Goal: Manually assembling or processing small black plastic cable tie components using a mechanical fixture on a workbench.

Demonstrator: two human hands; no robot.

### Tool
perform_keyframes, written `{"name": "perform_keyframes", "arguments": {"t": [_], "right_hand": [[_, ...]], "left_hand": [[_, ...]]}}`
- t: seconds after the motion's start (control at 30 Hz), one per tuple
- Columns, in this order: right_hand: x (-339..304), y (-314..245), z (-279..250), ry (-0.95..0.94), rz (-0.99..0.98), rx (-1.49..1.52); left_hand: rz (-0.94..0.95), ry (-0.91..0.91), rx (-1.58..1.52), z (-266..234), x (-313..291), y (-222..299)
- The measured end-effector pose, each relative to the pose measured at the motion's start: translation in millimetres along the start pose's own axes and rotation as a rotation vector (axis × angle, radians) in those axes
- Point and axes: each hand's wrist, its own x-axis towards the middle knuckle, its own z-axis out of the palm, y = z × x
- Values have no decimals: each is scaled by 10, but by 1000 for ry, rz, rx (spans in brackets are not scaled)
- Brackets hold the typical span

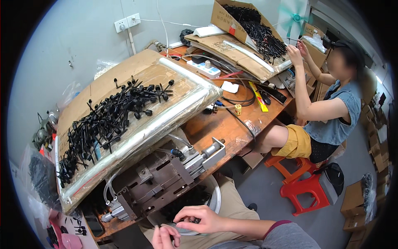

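Note:
Both my hands are low in the picture, in front of a metal clamping fixture [155, 184] with air cylinders and hoses. My right hand [201, 219] reaches in from the right with its fingers curled round small black parts, mostly covered by the fingers. Beside it, at the lower edge, my left hand [166, 237] is closed, and a dark tip of a small black part shows at its fingers. Below the fixture, at my lap, a round pale basket [217, 198] holds black parts. A padded cardboard board [178, 89] behind the fixture carries a pile of black stemmed parts [112, 112] with round heads.
Across the wooden table [244, 118] sit a power strip [204, 69], cables, a yellow packet [259, 97] and a phone [277, 96]. A tilted carton [224, 18] spills black rods. At right a co-worker [331, 99] sits with raised hands near red stools [304, 193].

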Motion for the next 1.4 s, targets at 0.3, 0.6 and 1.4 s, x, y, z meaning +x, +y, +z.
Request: {"name": "perform_keyframes", "arguments": {"t": [0.3, 0.6, 1.4], "right_hand": [[71, -244, -29, 84, 119, 311], [44, -207, -118, 151, 241, 589], [-34, -345, -298, -100, 368, 610]], "left_hand": [[27, -94, 439, 29, -12, -241], [186, -110, 564, 114, 27, -182], [231, -170, 923, 313, 30, 9]]}}
